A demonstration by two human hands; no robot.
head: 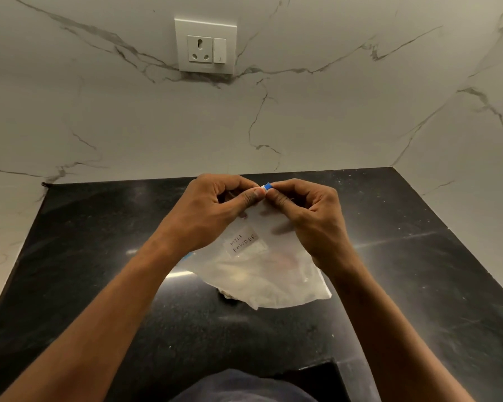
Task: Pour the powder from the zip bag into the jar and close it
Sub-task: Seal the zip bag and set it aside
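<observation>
A clear zip bag [262, 271] with white powder in its lower part hangs over the black counter [99, 256], its bottom resting near the counter. A white label on it reads "MILK POWDER". My left hand [215, 210] and my right hand [308, 216] both pinch the bag's top edge, thumbs and forefingers meeting at the blue-and-white zip slider [266, 187]. No jar is visible in the head view.
A marble-patterned wall rises behind the counter, with a white socket and switch plate [205, 44] high at the centre. The counter's back edge meets the wall; its left and right edges slant toward me. Dark clothing [244, 387] shows at the bottom.
</observation>
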